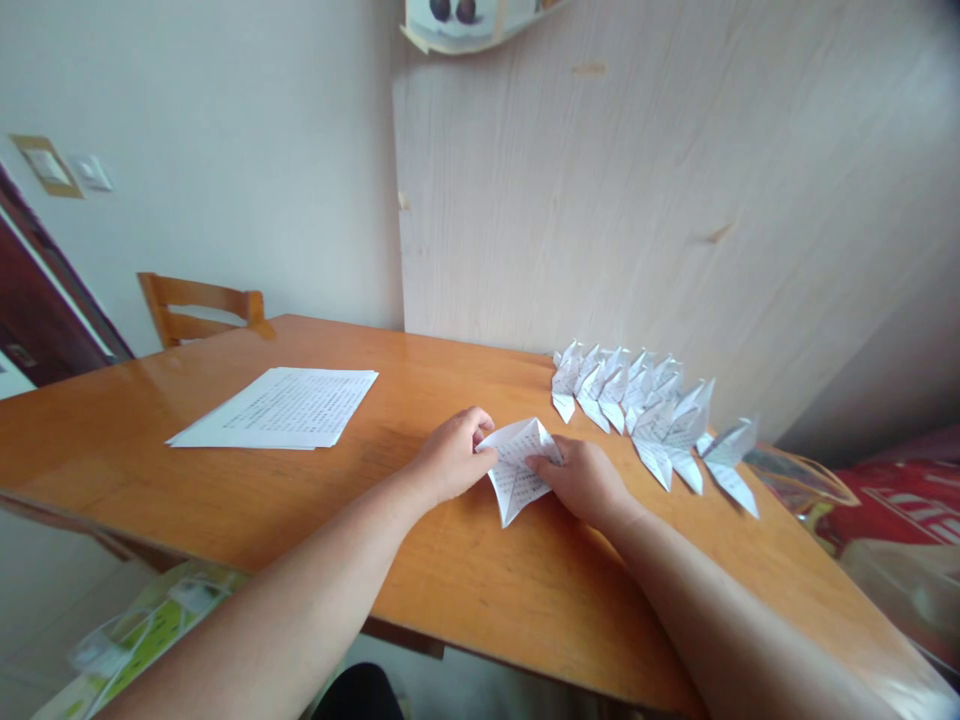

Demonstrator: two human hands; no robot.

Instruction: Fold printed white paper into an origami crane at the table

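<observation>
The folded paper [517,485] is white with rows of dark printed characters, opened into a shallow, four-sided form with creases meeting near its middle. One corner points down toward the table's near edge, and another rises at the top. It is held over the middle of the wooden table [300,510]. The left hand [456,452] pinches its left edge between thumb and fingers; the right hand [589,480] grips its right side, thumb pressed on the printed face.

Folded paper pieces [652,415] stand in rows to the right, and a stack of printed sheets [274,408] lies to the left. Beyond the table's right end sits what seems a red bag [904,500], its contents too blurred to tell.
</observation>
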